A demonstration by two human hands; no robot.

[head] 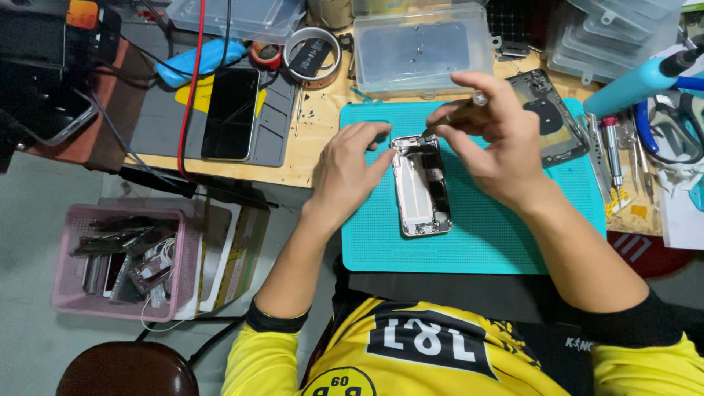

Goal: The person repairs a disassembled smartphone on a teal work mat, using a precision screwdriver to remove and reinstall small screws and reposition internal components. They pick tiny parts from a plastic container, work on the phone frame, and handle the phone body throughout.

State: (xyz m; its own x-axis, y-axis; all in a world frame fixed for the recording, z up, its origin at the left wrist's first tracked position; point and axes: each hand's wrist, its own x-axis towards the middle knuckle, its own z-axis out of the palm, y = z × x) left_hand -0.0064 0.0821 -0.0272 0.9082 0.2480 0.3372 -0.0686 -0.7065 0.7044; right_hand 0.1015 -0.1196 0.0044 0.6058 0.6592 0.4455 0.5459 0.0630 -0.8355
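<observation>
An opened phone body (421, 189) with its insides bared lies on a teal work mat (506, 235). My left hand (346, 167) rests beside the phone, its fingers touching the upper left edge. My right hand (491, 139) grips a thin tool (449, 116), a screwdriver or tweezers, whose tip meets the top of the phone. A dark phone screen panel (230, 114) lies on a grey mat (158, 125) to the left.
Clear plastic boxes (422, 51) stand at the back of the wooden bench. A phone back housing (546, 117), screwdrivers (611, 150) and pliers (671, 132) lie to the right. Tape rolls (312, 55) sit behind. A pink basket of parts (121, 264) stands on the floor, near a stool (128, 370).
</observation>
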